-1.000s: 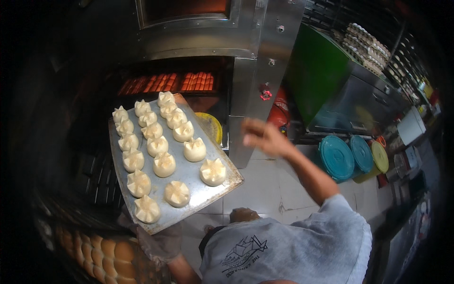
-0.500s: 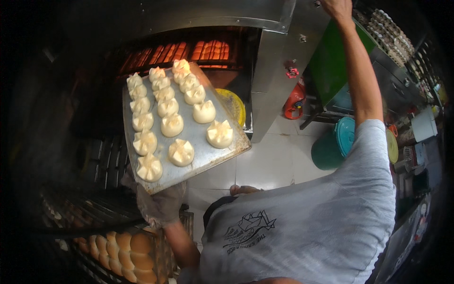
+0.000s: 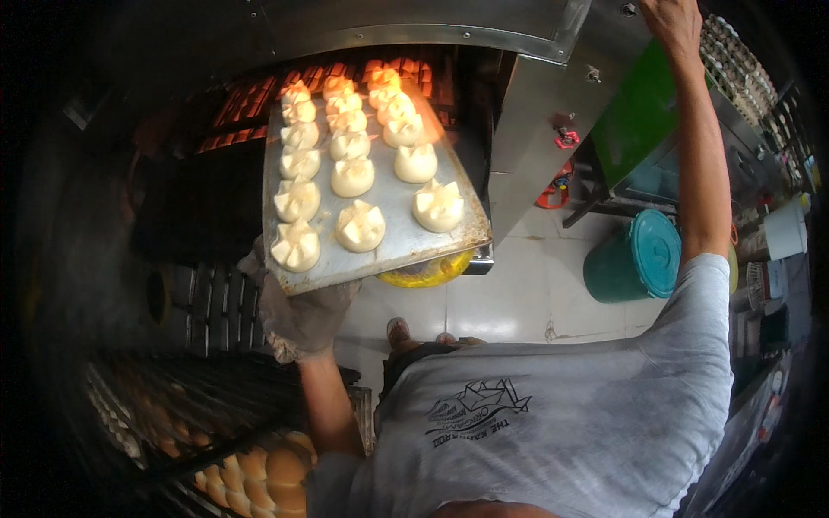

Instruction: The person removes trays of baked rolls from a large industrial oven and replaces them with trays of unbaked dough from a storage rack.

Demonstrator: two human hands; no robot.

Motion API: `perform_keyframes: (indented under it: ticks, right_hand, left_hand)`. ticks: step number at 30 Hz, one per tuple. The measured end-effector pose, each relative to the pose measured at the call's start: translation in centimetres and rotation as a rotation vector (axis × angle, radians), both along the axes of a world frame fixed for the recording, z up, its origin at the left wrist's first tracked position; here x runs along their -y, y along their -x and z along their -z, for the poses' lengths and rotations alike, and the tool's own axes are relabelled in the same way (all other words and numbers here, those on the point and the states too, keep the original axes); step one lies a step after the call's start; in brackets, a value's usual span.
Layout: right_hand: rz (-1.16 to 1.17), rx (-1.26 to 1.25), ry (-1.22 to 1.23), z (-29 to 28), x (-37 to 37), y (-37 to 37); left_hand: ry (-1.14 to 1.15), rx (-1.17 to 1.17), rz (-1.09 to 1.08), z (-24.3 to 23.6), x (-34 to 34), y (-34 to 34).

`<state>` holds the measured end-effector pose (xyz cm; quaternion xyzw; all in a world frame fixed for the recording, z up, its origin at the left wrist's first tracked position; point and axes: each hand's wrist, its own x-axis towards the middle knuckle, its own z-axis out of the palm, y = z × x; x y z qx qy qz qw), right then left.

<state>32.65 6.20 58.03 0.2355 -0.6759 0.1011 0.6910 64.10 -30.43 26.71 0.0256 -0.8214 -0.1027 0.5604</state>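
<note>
My left hand (image 3: 304, 315), in a worn cloth glove, grips the near edge of a metal baking tray (image 3: 393, 226). Rows of pale dough buns (image 3: 360, 226) with cut, star-like tops stand on the tray. Its far end reaches into the mouth of a steel oven (image 3: 414, 19), where the far buns glow orange. Behind it, browned bread rolls (image 3: 246, 105) lie on trays in the oven. My right hand (image 3: 676, 24) is bare and raised at the top edge, beside the oven's right side. Its fingers are cut off by the frame, so what it touches is hidden.
A round yellow object (image 3: 427, 271) lies under the tray. A rack with baked rolls (image 3: 255, 479) stands at the lower left. To the right are a red valve (image 3: 566, 138), a teal lidded bin (image 3: 635, 257), a green cabinet (image 3: 635, 112) and stacked egg trays (image 3: 738, 60).
The tray has moved forward, its far end now deeper in the oven mouth, with my left hand still gripping it. My right arm stays raised.
</note>
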Motion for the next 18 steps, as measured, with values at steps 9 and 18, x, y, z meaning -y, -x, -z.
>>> perform_keyframes:
  ticks: [9, 18]
  right_hand:
    - [-0.035, -0.145, 0.031, -0.6, 0.0, -4.9]
    - [-0.226, 0.174, 0.165, 3.6, -5.3, -7.5]
  left_hand:
    - [-0.125, 0.053, 0.071, 4.7, 1.7, 0.2]
    - [-0.097, 0.006, -0.069, 4.5, 2.2, -0.1]
